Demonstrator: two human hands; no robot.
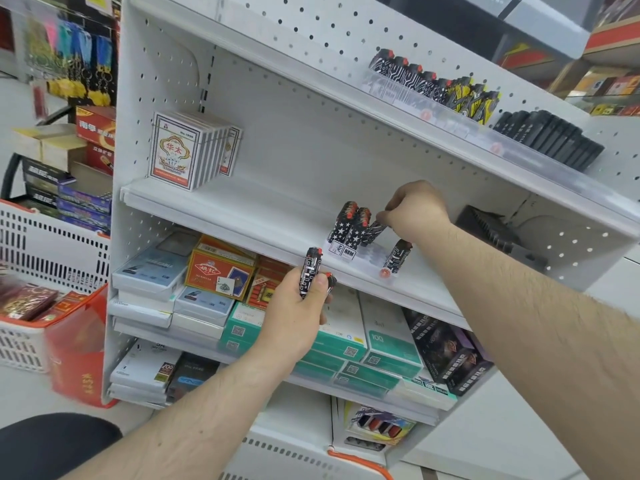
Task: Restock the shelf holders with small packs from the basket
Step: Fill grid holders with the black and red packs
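Black patterned lighter (373, 232) in right hand (414, 209) grip, beside starred lighters (349, 225).

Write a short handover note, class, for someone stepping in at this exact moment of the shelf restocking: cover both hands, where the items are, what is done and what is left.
Left hand: grips black circuit-patterned lighters with red caps, held below the middle shelf edge.
Right hand: pinches the top of a tilted black patterned lighter going into the clear plastic holder on the white middle shelf.
Done: two star-patterned lighters stand in the holder; one circuit-patterned lighter stands tilted at its right end.
Left: seat the pinched lighter, then the left hand's stock. The white and orange basket sits to the left.
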